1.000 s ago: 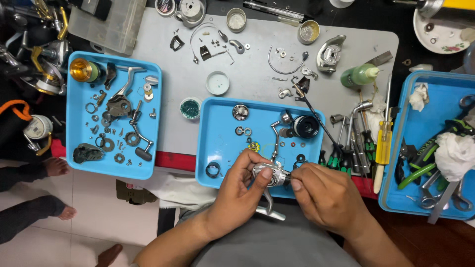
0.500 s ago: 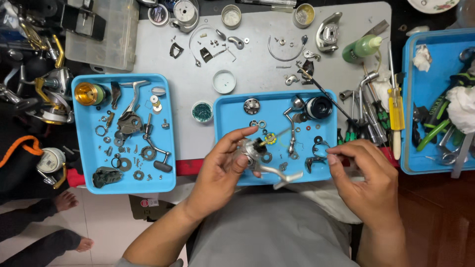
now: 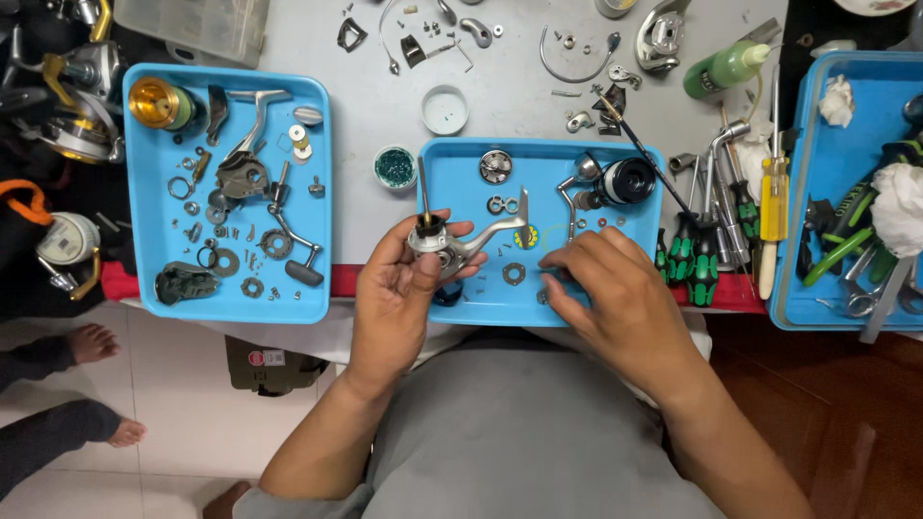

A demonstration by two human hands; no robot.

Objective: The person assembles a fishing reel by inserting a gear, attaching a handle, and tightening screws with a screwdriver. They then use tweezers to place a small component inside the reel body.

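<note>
**Reel body in one hand, small parts under the other**

The left hand [image 3: 409, 279] is curled around a silver metal fishing-reel body with a thin shaft sticking up out of it [image 3: 444, 240], fingers wrapped and thumb across the top. It's lifted just off the near edge of the middle blue plastic tray [image 3: 452, 154], shaft pointing away, probably so the open side faces up where the person can see into it.

The right hand [image 3: 606, 284] lies flat-ish on that same tray, fingers bent down onto the loose bits. It looks like the fingertips [image 3: 553, 261] are pinching or pressing something tiny, but the part is hidden, so I can't tell if it actually has anything.

Just beyond the right hand's fingertips sit a silver toothed washer [image 3: 513, 274], a yellow-green ring [image 3: 526, 236], and further off a black spool with a wire bail arm [image 3: 615, 183] and a round silver gear [image 3: 495, 166]. Keeping these in a tray makes sense, nothing rolls off.

To the right of the right hand, green-and-black handled screwdrivers [image 3: 692, 255] lie close by. Well off to the left of the left hand, another blue tray [image 3: 135, 192] holds a gold spool [image 3: 159, 103] and a second stripped reel. Nothing blocks either hand, though the small washers crowd the fingers.
</note>
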